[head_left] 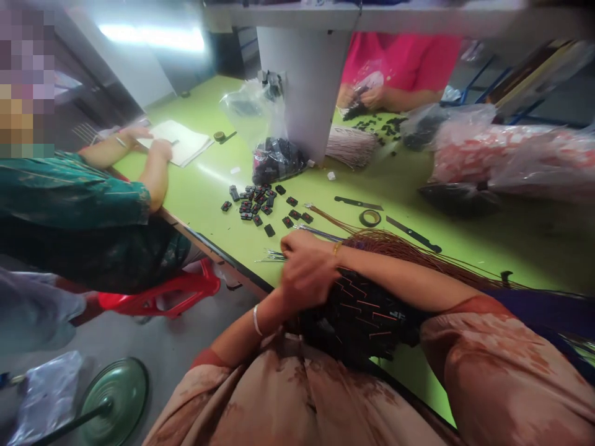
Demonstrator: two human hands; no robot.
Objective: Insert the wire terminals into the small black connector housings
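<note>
My right hand, with a gold bracelet at the wrist, reaches in from the right with its fingers curled closed; what they hold is hidden. Partly across it lies my left hand, smeared by motion, its fingers not readable. Thin wires with bare metal tips stick out just left of my hands. Close behind them run more dark wires and a bundle of brown wires. Below my right forearm, a heap of black pieces with copper-coloured strips lies against my lap and the table edge.
Small black connector housings lie scattered on the green table. Black tape sits between two dark flat blades. A post stands behind a plastic bag. Co-workers sit left and opposite; a red stool is at left.
</note>
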